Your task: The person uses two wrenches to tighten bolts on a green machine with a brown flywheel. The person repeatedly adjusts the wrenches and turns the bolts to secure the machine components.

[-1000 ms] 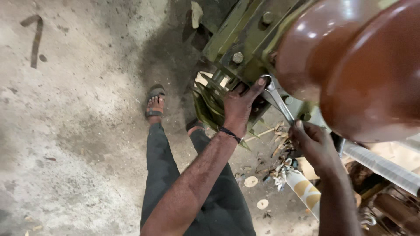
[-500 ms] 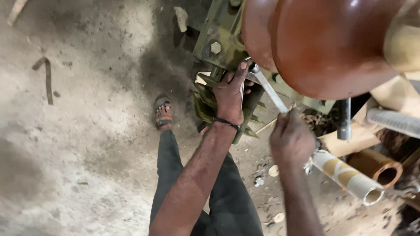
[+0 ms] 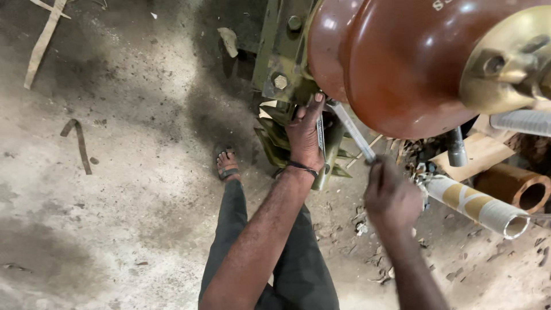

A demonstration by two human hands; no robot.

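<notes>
Steel, worn bright, is what the right hand point(image 3: 393, 198) has its fingers curled tight around — the lower end of a long spanner point(image 3: 351, 131) that slants up and away to a point just under the big glossy brown insulator point(image 3: 407, 63). The spanner's head is hidden where that dome meets the olive-green metal frame point(image 3: 284, 51), so whether it sits on a fastener cannot be told. The left hand point(image 3: 304, 138) lies beside it, fingers together and pressed flat against the frame, thumb up near a bolt head point(image 3: 280, 81); it grips nothing that shows, and a dark band circles its wrist.

This looks like the turning stage of work on a fastener below the insulator — one hand on the lever, the other bracing. The next move, by my judgement, calls for a steady pull on the handle with the head kept square, so it does not slip.

Further out, a sandalled foot point(image 3: 227, 166) stands on the stained concrete floor point(image 3: 115, 201). To the right lie a white-and-tan tube point(image 3: 479, 205) and a brown pipe point(image 3: 513, 186).
</notes>
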